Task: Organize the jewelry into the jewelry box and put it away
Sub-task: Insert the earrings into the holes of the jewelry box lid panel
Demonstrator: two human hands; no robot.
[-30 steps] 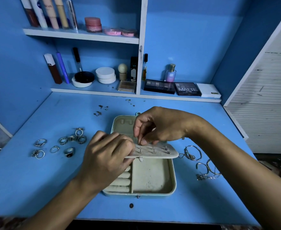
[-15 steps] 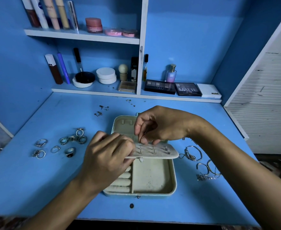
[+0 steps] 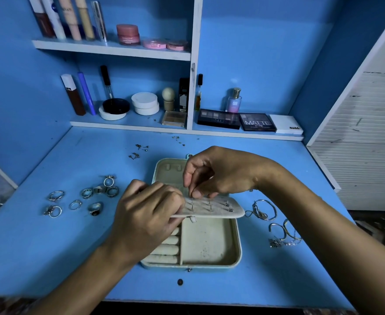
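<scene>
Over the middle of the blue counter (image 3: 50,258) I see the pale jewelry box (image 3: 209,251) lying open, its lid (image 3: 166,171) tipped back toward the shelves and its padded ring rolls (image 3: 166,248) showing in the left compartment. My left hand (image 3: 146,219) is curled round the left end of the earring panel (image 3: 212,209), grip pinching its edge and holding it roughly level above the box. My right hand (image 3: 218,173) comes in from the right, thumb and forefinger pinching a thin earring post (image 3: 192,201) that stands at the panel's left rows; whether the post is seated in a hole I can't tell. More studs (image 3: 227,204) sit in the panel further right. On the counter to the left of the box lies a scatter of rings (image 3: 89,196), well apart from the hands. Behind the box, near the back shelf, small loose earrings (image 3: 138,151) lie in two little clusters. To the right of the box I see bracelets (image 3: 265,210), one just beside the panel's right end, the others nearer me with a bit of chain (image 3: 284,243). At the front edge a small dark round piece (image 3: 180,282) lies alone. Along the shelves sit makeup palettes (image 3: 237,120), a perfume bottle (image 3: 234,101) and assorted tubes and jars (image 3: 127,34)
</scene>
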